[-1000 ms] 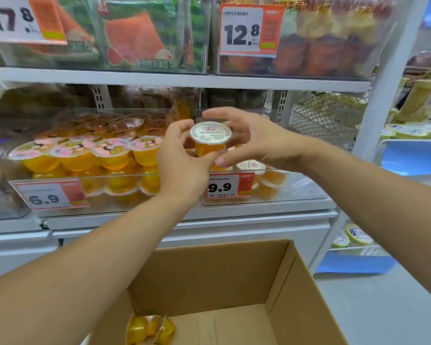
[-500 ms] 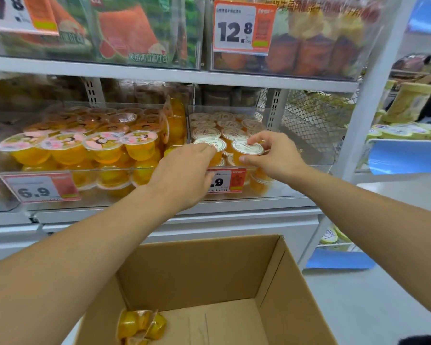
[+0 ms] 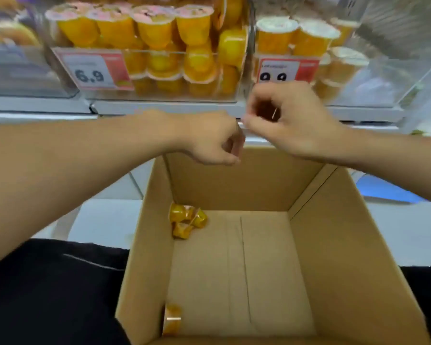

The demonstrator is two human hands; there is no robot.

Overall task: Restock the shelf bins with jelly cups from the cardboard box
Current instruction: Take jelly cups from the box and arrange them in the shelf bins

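The open cardboard box (image 3: 334,232) sits low in front of me. A small cluster of yellow jelly cups (image 3: 186,221) lies at its far left corner, and one more cup (image 3: 172,319) rests against the near left wall. Over the box's far edge, below the shelf, my left hand (image 3: 214,141) hangs with its fingers curled in and nothing visible in it. My right hand (image 3: 291,123) is beside it, also curled and blurred, in front of the 9.9 tag. The right bin (image 3: 373,78) holds white-lidded cups (image 3: 296,36). The left bin (image 3: 234,95) is packed with pink-lidded cups (image 3: 149,28).
The white shelf ledge (image 3: 159,107) runs just behind my hands. Price tags 6.9 (image 3: 92,72) and 9.9 (image 3: 284,70) hang on the bin fronts. My dark clothing (image 3: 47,295) flanks the box. There is pale floor on both sides and a blue patch (image 3: 388,191) at the right.
Both hands have left the right bin and come down over the box's far edge, with the cups left in the bin. My view has tilted down into the box.
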